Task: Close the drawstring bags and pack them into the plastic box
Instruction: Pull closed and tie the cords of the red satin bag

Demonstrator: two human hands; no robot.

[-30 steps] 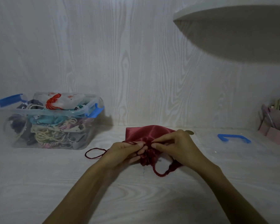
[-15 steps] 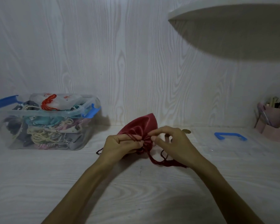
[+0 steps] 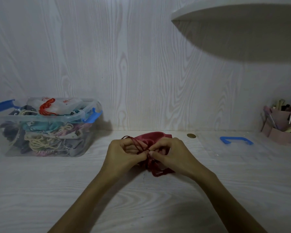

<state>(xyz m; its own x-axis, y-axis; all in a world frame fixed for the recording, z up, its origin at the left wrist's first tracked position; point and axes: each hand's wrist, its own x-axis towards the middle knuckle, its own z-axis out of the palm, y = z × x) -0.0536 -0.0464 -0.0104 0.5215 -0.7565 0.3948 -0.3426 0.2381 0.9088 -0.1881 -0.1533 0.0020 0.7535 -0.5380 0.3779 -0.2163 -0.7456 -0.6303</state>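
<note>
A dark red satin drawstring bag [image 3: 149, 136] lies on the white desk in front of me, its gathered mouth toward me. My left hand [image 3: 124, 153] and my right hand [image 3: 171, 153] meet over that mouth, each pinching the red cord [image 3: 158, 173]. One cord loop trails below my right hand and another arcs over my left fingers. The clear plastic box [image 3: 45, 130] with blue latches stands at the left, filled with several closed bags.
The clear box lid with a blue handle [image 3: 236, 140] lies flat at the right. A coin [image 3: 191, 135] sits near the wall. A pink pen holder [image 3: 282, 126] stands at the far right. A white shelf [image 3: 233, 15] overhangs above.
The bag, raised off the desk half a second ago, lies flat again. Both hands have drawn together over its mouth, and the left cord loop now sits up over my left fingers.
</note>
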